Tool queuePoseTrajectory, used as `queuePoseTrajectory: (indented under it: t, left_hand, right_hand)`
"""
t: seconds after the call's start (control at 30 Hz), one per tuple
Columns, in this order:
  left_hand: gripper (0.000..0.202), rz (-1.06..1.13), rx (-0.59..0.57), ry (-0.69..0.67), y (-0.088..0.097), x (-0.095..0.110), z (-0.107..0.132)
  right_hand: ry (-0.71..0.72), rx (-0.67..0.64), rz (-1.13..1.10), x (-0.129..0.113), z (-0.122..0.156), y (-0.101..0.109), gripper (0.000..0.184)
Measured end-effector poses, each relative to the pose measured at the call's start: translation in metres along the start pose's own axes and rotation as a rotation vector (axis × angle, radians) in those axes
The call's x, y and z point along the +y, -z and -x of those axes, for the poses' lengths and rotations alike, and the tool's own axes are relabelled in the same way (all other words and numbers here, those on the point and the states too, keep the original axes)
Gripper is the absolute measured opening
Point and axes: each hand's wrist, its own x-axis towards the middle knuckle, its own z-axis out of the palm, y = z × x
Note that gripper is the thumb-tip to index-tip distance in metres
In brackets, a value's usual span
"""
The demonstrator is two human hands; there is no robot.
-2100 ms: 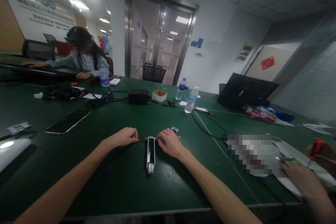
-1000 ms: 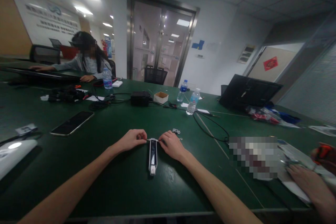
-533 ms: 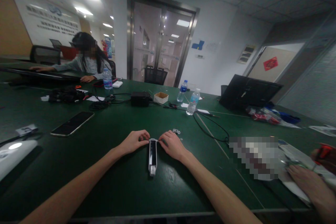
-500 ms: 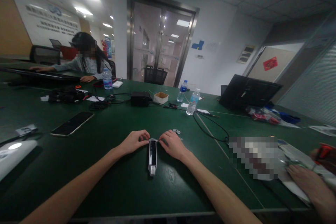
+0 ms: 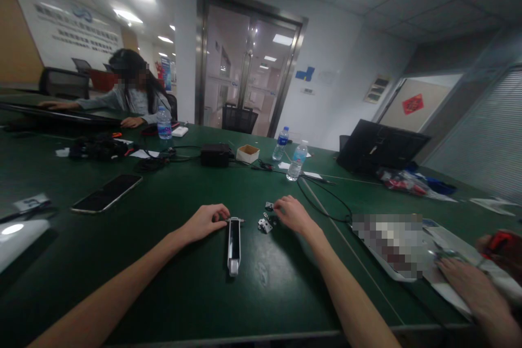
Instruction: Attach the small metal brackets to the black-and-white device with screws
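Note:
A slim black and white device [image 5: 234,243] lies lengthwise on the green table [image 5: 183,283] in front of me. My left hand [image 5: 206,219] rests curled against its far end, fingertips pinched at the top edge on something too small to name. My right hand [image 5: 292,212] lies further right, fingers curled beside several small metal parts [image 5: 265,223] on the table.
A phone [image 5: 106,192] lies to the left. Water bottles [image 5: 296,161], a small open box [image 5: 247,153], a black adapter [image 5: 215,155] and cables sit further back. A laptop [image 5: 381,147] stands at the right. Another person's hands [image 5: 468,283] work at the right; someone sits far left.
My right hand has left the device's far end and moved right to the small metal parts. My left hand stays at the device.

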Motion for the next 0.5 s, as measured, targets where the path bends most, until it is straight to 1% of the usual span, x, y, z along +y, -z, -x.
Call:
queuePoseTrajectory:
  t: [0.07,0.2,0.37,0.5]
  left_hand:
    - [0.029,-0.001,-0.001,0.001,0.000,-0.002,-0.001]
    - [0.028,-0.016,-0.001,0.008,0.000,-0.004,-0.001]
    - [0.030,-0.046,0.007,0.027,0.001,0.000,0.000]
    - [0.029,-0.071,0.022,0.055,0.001,0.001,0.000]
  right_hand:
    - [0.039,-0.040,-0.020,-0.004,0.000,-0.002,0.015]
    - [0.084,-0.066,-0.046,-0.007,0.000,-0.005,0.013]
    - [0.018,-0.074,-0.001,0.003,0.002,-0.001,0.022]
    - [-0.026,-0.145,-0.004,0.011,0.004,0.002,0.024]
